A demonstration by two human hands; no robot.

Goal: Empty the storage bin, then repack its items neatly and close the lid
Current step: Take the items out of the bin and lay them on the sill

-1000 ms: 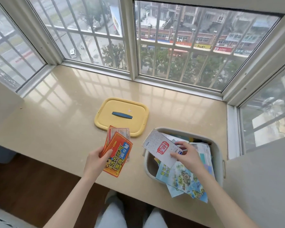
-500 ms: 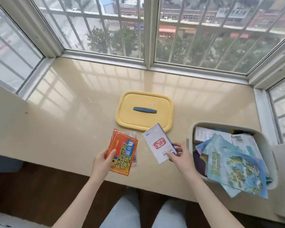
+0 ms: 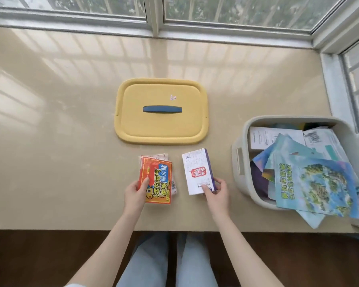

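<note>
The right hand (image 3: 215,191) pinches the near right corner of a white booklet (image 3: 197,171) with a red seal printed on it, thumb on the cover and fingers curled under its purple edge. A second ago this hand was lifting the booklet over the bin; it has since carried it leftward and brought it low over the desk (image 3: 50,121), so one more item has come out and seems about to be laid down, though I cannot tell whether it already touches the surface. Just beside it the left hand (image 3: 136,192) grips a small stack of orange packets (image 3: 157,181) by the near left corner, thumb pressed on the top one, and it too has come down from a raised hold to desk level. Both forearms reach forward from the near edge, roughly parallel, wrists level. Beyond the two items the yellow lid (image 3: 161,110) lies flat with its blue handle (image 3: 162,109) up, well clear of the bin. The bin (image 3: 278,118) stands to the right near the window (image 3: 236,9), with papers and blue map brochures (image 3: 315,187) left inside, some spilling over its near rim. Judging by that, the emptying is at an early stage and the repacking has not begun.
</note>
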